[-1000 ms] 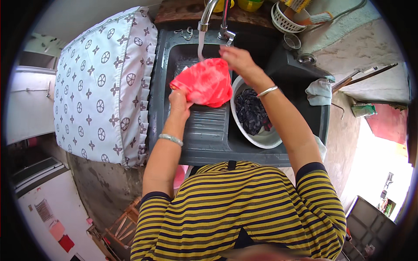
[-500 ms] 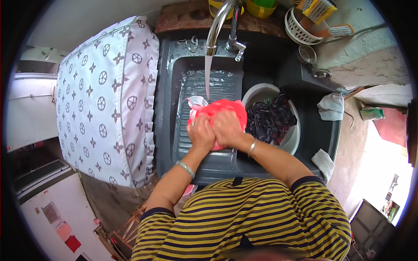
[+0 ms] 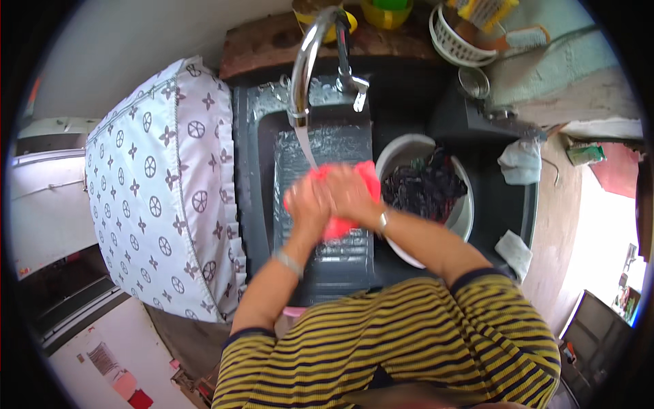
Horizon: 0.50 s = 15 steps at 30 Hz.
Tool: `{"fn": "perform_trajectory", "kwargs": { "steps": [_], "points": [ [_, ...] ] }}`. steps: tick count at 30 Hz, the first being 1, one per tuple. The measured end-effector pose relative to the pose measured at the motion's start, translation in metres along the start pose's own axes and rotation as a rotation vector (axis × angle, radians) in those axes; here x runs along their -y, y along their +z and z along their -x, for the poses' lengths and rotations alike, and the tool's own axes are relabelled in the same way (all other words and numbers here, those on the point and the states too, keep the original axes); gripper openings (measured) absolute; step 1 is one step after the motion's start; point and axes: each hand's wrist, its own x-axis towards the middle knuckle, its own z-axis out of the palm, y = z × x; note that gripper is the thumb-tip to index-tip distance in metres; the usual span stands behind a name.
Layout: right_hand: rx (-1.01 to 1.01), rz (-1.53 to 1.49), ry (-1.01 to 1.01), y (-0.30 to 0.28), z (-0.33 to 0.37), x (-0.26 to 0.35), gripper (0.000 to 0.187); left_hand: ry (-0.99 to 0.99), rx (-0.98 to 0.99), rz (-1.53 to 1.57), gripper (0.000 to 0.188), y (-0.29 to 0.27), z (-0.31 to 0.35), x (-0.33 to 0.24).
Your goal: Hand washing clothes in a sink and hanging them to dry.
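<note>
Both my hands are bunched on a red cloth (image 3: 368,178) over the ribbed washboard (image 3: 340,249) of a dark sink. My left hand (image 3: 306,204) grips its left side and my right hand (image 3: 349,194) presses on top, both blurred with motion. A curved metal tap (image 3: 306,61) runs water down just beyond the cloth. A bangle sits on each wrist.
A white basin (image 3: 463,211) of dark wet clothes stands in the sink right of my hands. A patterned cover (image 3: 163,191) drapes a machine on the left. A white basket (image 3: 453,37) with brushes and yellow cups sit on the back ledge. Crumpled cloths (image 3: 521,160) lie on the right rim.
The cloth was held up spread under the tap, then came down onto the washboard. Now both hands are bunched on it and moving over it.
</note>
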Motion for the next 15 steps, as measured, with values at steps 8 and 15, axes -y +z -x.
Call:
{"fn": "perform_trajectory", "kwargs": {
  "steps": [8,15],
  "points": [
    [0.072,-0.543,0.288,-0.03,-0.044,-0.029,0.027,-0.205,0.036,0.179,0.017,-0.001,-0.041,0.016],
    [-0.173,0.003,0.034,-0.004,-0.02,-0.007,0.032,-0.126,0.128,-0.134,0.024,0.009,-0.009,0.016]
  ]
}}
